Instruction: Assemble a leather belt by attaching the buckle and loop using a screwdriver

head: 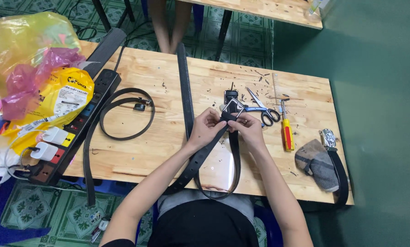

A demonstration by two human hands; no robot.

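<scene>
Left hand: the left hand (206, 126) pinches a black belt (200, 158) at table centre.
Right hand: the right hand (246, 127) grips the same belt beside its metal buckle (234, 107).
Beyond: scissors (262, 109), a yellow screwdriver (286, 132).
Left side: coiled belt (127, 114), power strip (77, 126).

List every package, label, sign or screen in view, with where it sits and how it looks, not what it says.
Yellow printed plastic bag: far left of the table, bulging, yellow with dark print and a white panel.
Translucent yellow bag: behind it at the top left, crumpled.
Pink plastic bag: between the two, scrunched.
Coloured labels on the power strip: small squares, yellow, red and blue, beside its sockets.
No signs or screens.
</scene>
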